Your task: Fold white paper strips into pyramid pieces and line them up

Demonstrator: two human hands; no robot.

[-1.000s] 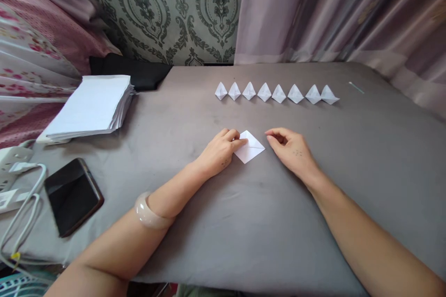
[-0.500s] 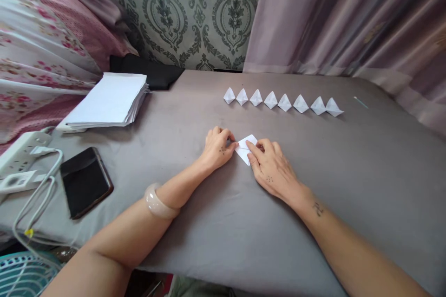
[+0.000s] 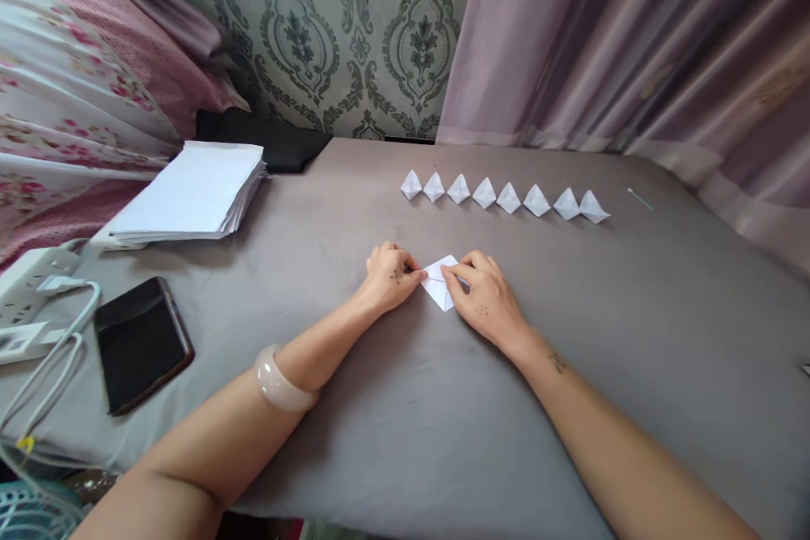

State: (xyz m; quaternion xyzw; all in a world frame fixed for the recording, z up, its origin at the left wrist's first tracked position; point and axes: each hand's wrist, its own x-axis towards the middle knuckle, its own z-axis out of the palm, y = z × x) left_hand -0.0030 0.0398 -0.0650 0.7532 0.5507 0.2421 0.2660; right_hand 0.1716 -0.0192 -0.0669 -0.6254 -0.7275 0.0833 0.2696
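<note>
A small folded sheet of white paper lies between my hands on the grey cloth, turned like a diamond with crease lines on it. My left hand pinches its left corner between thumb and fingers. On the opposite side, my right hand grips the paper's right part, thumb and forefinger closed on it; the other fingers curl and partly hide that edge. Beyond my hands stands a row of several folded white paper boats, peaks pointing up.
At the left lie a stack of white paper, a black phone and a white power strip with cables. Black fabric sits behind the stack. A thin white stick lies far right. Curtains hang behind.
My right thumb and forefinger have drawn together on the paper, where the forefinger lay across it before. The left hand keeps its corner. The whole view has shifted slightly.
</note>
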